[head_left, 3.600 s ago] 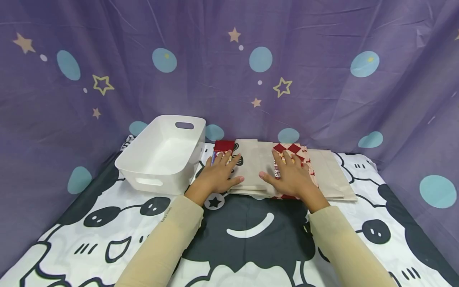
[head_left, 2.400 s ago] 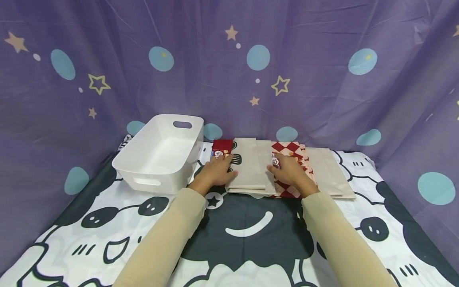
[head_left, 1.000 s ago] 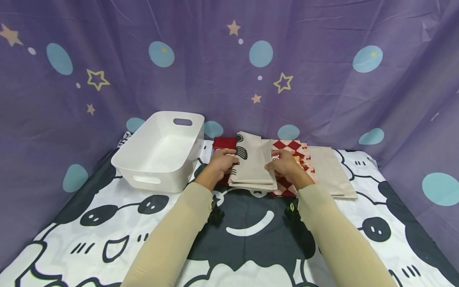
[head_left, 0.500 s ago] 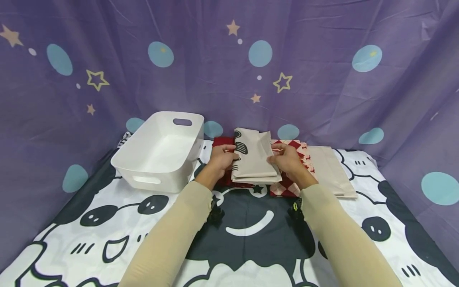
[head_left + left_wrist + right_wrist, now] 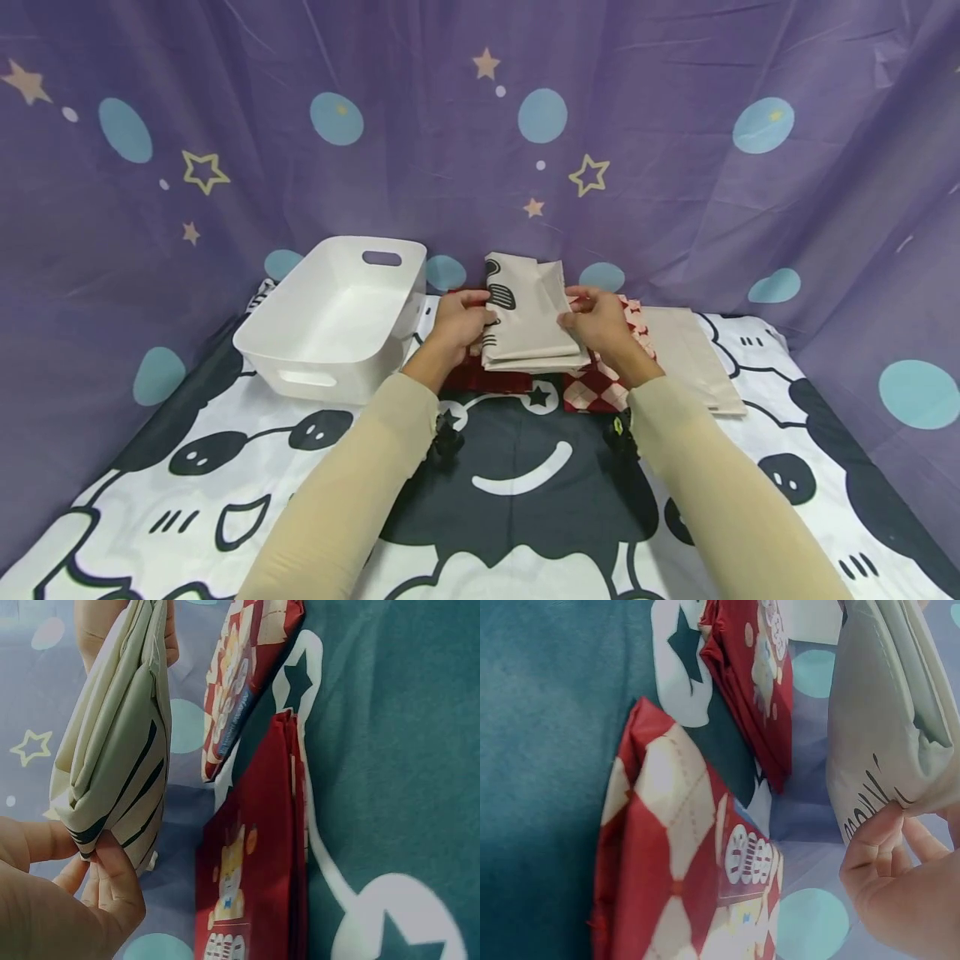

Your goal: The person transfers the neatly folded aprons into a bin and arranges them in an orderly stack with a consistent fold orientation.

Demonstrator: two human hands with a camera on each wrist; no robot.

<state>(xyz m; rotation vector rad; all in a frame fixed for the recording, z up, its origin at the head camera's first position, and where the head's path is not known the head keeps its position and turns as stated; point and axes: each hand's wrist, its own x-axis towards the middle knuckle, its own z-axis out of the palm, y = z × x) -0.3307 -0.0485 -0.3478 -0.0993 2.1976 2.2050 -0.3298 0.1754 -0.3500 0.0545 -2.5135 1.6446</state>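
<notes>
A folded beige cloth (image 5: 527, 317) with black stripe marks is lifted off the table. My left hand (image 5: 459, 325) grips its left edge and my right hand (image 5: 597, 321) grips its right edge. The left wrist view shows the beige cloth (image 5: 112, 757) pinched between thumb and fingers (image 5: 112, 889). The right wrist view shows the same cloth (image 5: 885, 735) held by fingertips (image 5: 874, 844). Under it lie a dark red folded cloth (image 5: 480, 379) and a red-and-cream checked cloth (image 5: 600, 387).
A white plastic bin (image 5: 337, 321) stands left of the cloths. Another beige folded cloth (image 5: 686, 358) lies at the right. The table wears a black-and-white cartoon sheet (image 5: 517, 483). A purple starred curtain (image 5: 480, 142) closes the back and sides.
Both hands first lay flat on the cloths, then took the beige folded cloth by its sides and raised it. The red cloths beneath have come into view.
</notes>
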